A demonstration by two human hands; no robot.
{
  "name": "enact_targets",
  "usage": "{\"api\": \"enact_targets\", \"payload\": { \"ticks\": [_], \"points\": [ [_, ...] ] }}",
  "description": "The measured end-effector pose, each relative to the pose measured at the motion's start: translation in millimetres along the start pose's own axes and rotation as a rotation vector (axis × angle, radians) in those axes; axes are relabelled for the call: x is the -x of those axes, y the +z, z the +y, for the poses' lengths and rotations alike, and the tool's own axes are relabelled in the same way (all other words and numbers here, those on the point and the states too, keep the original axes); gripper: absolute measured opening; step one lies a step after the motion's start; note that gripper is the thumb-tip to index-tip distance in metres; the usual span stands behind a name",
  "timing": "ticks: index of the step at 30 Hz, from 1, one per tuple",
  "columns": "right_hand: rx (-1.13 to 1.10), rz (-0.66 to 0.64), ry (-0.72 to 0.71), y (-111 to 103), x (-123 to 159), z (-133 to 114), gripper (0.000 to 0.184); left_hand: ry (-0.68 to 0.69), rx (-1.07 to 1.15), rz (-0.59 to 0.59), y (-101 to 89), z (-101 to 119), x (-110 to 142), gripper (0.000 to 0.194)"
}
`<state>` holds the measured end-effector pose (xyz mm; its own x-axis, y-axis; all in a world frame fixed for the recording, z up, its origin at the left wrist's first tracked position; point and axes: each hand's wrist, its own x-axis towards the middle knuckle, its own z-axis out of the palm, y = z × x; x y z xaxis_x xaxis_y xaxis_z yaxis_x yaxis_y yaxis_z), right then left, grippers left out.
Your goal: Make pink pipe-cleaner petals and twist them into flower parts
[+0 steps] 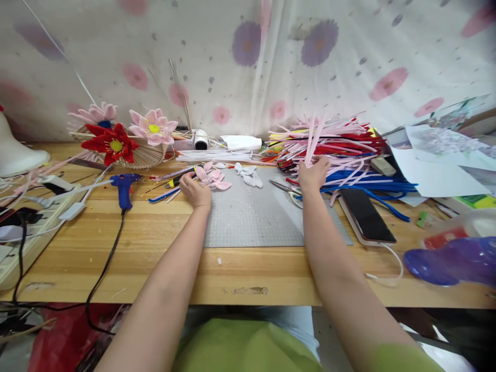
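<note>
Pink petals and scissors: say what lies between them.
The head view shows white petals lying on the grey mat between the pink petals, at the left hand, and the scissors.

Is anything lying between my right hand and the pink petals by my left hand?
Yes. The scissors lie by your right hand, and the white petals lie farther left, beside the pink petals.

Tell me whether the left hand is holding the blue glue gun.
No, the blue glue gun rests on the wooden table, apart from the left hand, which is at the pink petals.
</note>
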<state>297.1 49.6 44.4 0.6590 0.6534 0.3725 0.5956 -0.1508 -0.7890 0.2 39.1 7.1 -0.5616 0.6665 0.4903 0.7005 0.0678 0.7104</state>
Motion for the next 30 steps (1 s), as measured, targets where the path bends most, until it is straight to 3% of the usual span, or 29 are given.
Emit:
{"api": "enact_targets", "payload": {
  "ticks": [3, 7, 9, 11, 12, 14, 15, 16, 19, 21, 22, 24, 30],
  "points": [
    [0.028, -0.145, 0.082, -2, -15, 14, 0.035, 0.082, 0.022, -0.026, -6.6, 2, 7, 0.043],
    [-0.147, -0.232, 0.27, 1, -27, 19, 0.028, 0.112, 0.087, -0.039, -19.8, -2, 13, 0.042],
    [-0.243, -0.291, 0.309, 0, -30, 11, 0.014, 0.098, 0.125, -0.05, -26.7, -5, 14, 0.043],
    [-0.371, -0.318, 0.322, -2, -25, -4, 0.011, 0.075, 0.187, -0.067, -32.0, -6, 17, 0.043],
    [-0.553, -0.291, 0.316, -3, -17, -13, 0.01, 0.06, 0.237, -0.079, -33.8, -6, 19, 0.043],
    [-0.64, -0.316, 0.251, -5, 7, -32, 0.007, 0.014, 0.391, -0.136, -36.5, -3, 26, 0.041],
    [-0.67, -0.397, 0.22, -5, 23, -40, 0.003, -0.025, 0.493, -0.197, -37.7, -1, 30, 0.04],
    [-0.716, -0.586, 0.159, -4, 40, -47, 0.003, -0.082, 0.606, -0.292, -39.1, 2, 34, 0.039],
    [-0.706, -1.299, 0.044, 1, 87, -54, 0.015, -0.333, 0.941, -0.743, -45.7, 8, 41, 0.026],
    [-0.606, -1.695, 0.086, 6, 105, -50, 0.021, -0.475, 1.09, -0.989, -51.1, 8, 41, 0.022],
    [-0.558, -1.795, 0.118, 9, 110, -46, 0.022, -0.522, 1.132, -1.033, -53.5, 7, 39, 0.021],
    [-0.502, -1.876, 0.165, 13, 110, -37, 0.023, -0.582, 1.164, -1.007, -56.2, 2, 33, 0.017],
    [-0.484, -1.816, 0.191, 16, 92, -21, 0.026, -0.691, 1.138, -0.853, -50.6, -7, 23, 0.013]
  ]
}}
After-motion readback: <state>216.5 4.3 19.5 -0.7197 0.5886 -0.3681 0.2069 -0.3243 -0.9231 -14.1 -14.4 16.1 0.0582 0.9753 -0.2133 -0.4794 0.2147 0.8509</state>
